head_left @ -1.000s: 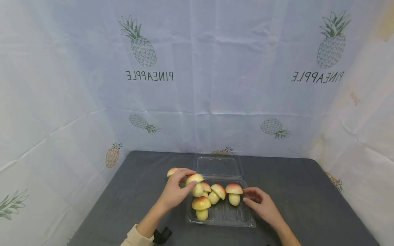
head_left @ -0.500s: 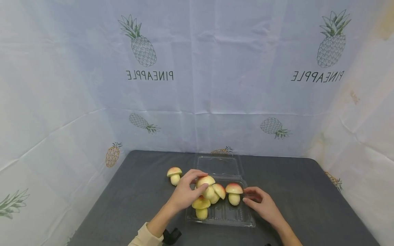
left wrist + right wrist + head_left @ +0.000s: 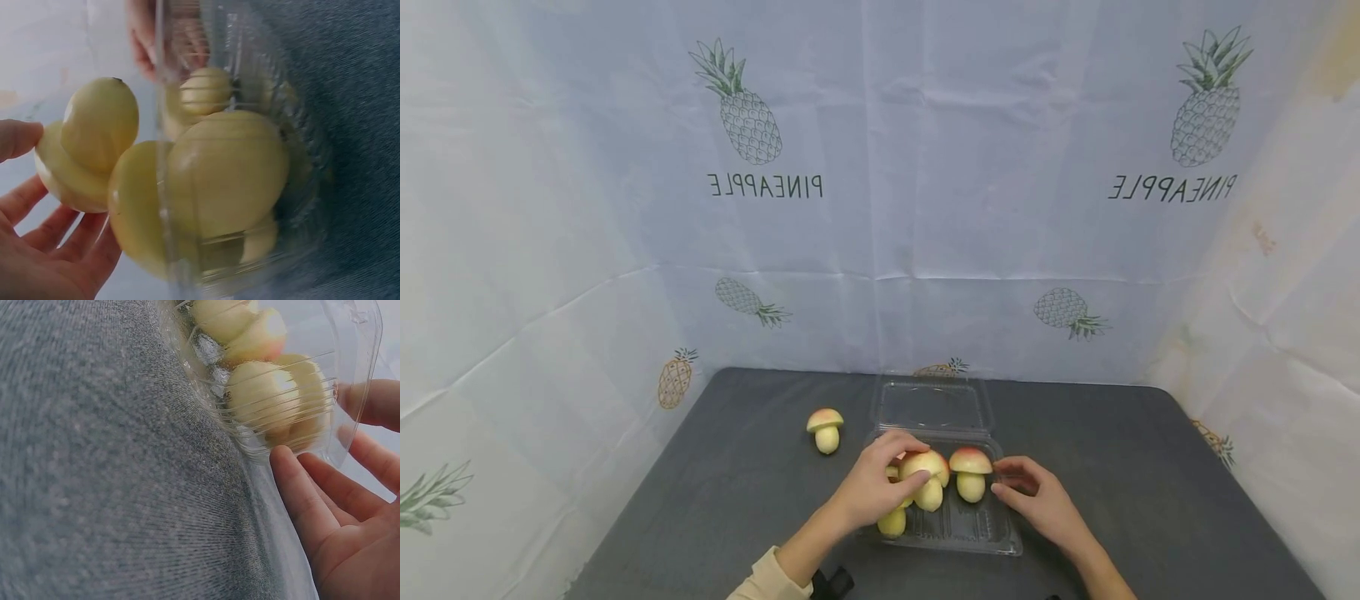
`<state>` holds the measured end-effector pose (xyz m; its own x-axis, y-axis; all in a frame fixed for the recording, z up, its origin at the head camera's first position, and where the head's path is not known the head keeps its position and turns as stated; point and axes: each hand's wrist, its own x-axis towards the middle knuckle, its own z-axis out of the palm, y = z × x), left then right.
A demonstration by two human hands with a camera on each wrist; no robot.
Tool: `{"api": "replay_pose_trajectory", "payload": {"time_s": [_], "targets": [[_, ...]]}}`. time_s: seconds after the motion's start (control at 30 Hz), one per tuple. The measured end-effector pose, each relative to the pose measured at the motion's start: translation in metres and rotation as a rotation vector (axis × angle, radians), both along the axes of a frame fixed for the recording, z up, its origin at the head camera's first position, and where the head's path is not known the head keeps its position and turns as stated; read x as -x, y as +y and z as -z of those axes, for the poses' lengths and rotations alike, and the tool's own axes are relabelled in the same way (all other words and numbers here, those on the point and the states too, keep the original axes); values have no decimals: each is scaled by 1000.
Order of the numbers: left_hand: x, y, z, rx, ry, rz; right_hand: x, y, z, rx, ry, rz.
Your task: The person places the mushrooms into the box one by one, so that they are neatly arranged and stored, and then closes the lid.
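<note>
In the head view my left hand (image 3: 877, 485) pinches the cap of a toy mushroom (image 3: 928, 492) with a yellow stem and a red-tinged cap, above a clear plastic container (image 3: 955, 533). The left wrist view has that mushroom (image 3: 94, 140) between thumb and fingers, outside the container's see-through wall. Another mushroom (image 3: 970, 473) lies at the container's right side; more are partly hidden behind my left hand. My right hand (image 3: 1037, 504) holds the container's right edge, and the right wrist view has its fingertips (image 3: 284, 462) against the ribbed wall.
One more mushroom (image 3: 826, 431) lies on the dark table (image 3: 737, 500), left of the container. The container's hinged lid (image 3: 932, 404) lies folded back behind it. A white pineapple-print cloth (image 3: 925, 208) surrounds the table at the back and sides.
My left hand has carried its mushroom rightward and down, over the middle of the container, uncovering the mushroom on the table. My right hand has stayed at the container's edge.
</note>
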<state>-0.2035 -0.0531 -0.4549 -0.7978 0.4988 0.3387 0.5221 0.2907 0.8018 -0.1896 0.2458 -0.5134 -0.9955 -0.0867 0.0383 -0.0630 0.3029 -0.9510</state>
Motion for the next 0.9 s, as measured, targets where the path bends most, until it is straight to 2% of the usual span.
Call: {"api": "replay_pose_trajectory", "payload": {"time_s": [0.13, 0.53, 0.8, 0.9], "targets": [[-1, 3, 6, 34, 22, 4, 0, 0, 0, -1, 3, 3], [0, 10, 15, 192, 226, -22, 1, 0, 3, -3, -8, 3], [0, 13, 18, 308, 343, 51, 1, 1, 2, -3, 2, -4], [0, 14, 19, 345, 360, 68, 1, 1, 1, 0, 11, -11]]}}
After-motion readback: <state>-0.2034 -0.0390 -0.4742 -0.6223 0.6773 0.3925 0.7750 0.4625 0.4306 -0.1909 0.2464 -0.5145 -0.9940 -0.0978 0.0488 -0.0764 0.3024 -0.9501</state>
